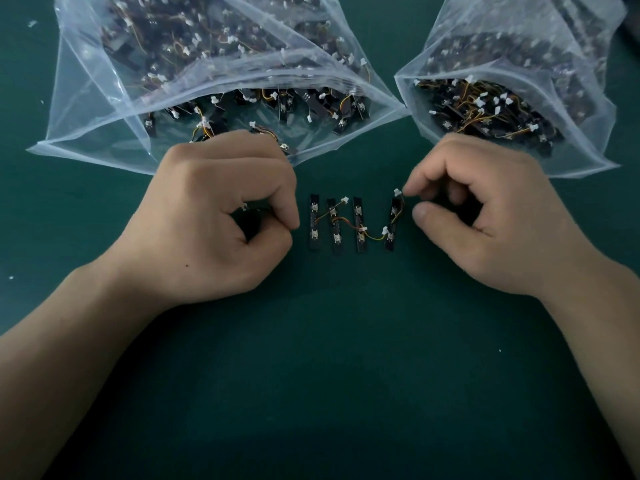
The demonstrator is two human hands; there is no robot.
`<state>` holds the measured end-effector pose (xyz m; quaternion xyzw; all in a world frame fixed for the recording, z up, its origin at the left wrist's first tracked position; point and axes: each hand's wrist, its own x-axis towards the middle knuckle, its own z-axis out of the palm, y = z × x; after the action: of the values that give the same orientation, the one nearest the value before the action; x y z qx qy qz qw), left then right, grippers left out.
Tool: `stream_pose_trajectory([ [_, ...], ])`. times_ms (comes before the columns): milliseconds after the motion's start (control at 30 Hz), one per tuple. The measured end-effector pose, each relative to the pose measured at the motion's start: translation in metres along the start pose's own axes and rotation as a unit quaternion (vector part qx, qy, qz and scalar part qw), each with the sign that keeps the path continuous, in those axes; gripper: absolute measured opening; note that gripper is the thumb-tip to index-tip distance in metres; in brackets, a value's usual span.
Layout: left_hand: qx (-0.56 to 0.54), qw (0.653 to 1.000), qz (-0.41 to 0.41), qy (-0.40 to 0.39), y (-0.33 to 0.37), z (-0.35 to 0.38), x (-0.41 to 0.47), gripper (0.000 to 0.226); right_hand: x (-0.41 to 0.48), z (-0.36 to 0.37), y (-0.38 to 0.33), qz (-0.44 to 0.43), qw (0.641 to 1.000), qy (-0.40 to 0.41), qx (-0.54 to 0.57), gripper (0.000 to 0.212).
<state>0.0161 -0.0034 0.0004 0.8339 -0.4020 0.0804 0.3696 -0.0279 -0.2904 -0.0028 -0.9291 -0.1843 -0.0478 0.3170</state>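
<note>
Several small black circuit strips (353, 224) lie side by side on the green mat between my hands, each with a thin orange wire and a white connector. My left hand (221, 216) is curled into a fist around a dark strip; only its white connector (244, 205) shows by the index finger. My right hand (485, 209) has curled fingers. Its index fingertip touches the white connector (397, 192) at the top of the rightmost strip (394, 223), and the thumb sits slightly apart from that strip. Whether it pinches the wire is unclear.
Two open clear plastic bags lie at the back, both full of the same wired strips: a large one (104, 109) behind my left hand and another (568, 147) behind my right. Loose strips spill at the left bag's mouth (287, 147). The green mat (329, 358) stretches toward me.
</note>
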Motion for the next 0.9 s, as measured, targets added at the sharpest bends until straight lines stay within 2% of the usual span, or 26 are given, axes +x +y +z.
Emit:
stream_pose_trajectory([
  [133,0.009,1.0,-0.001,-0.002,0.0,0.0,0.0,0.017,0.001,0.001,-0.002,-0.007,0.999,-0.033,-0.009,0.016],
  [400,-0.02,0.998,-0.002,-0.06,0.002,-0.007,0.0,0.012,0.001,0.003,0.0,-0.011,0.999,-0.033,-0.005,0.02],
  [533,-0.004,1.0,-0.013,-0.02,0.003,-0.011,0.001,0.012,0.001,0.003,-0.001,-0.01,1.0,-0.028,-0.004,0.024],
  [700,0.03,0.994,-0.101,0.019,0.004,-0.011,-0.004,0.027,0.001,0.003,-0.001,-0.008,1.0,-0.026,-0.003,0.022],
  [900,0.072,0.991,-0.106,-0.045,0.001,-0.012,-0.007,0.026,0.002,0.002,-0.001,-0.003,1.0,-0.029,-0.004,0.024],
])
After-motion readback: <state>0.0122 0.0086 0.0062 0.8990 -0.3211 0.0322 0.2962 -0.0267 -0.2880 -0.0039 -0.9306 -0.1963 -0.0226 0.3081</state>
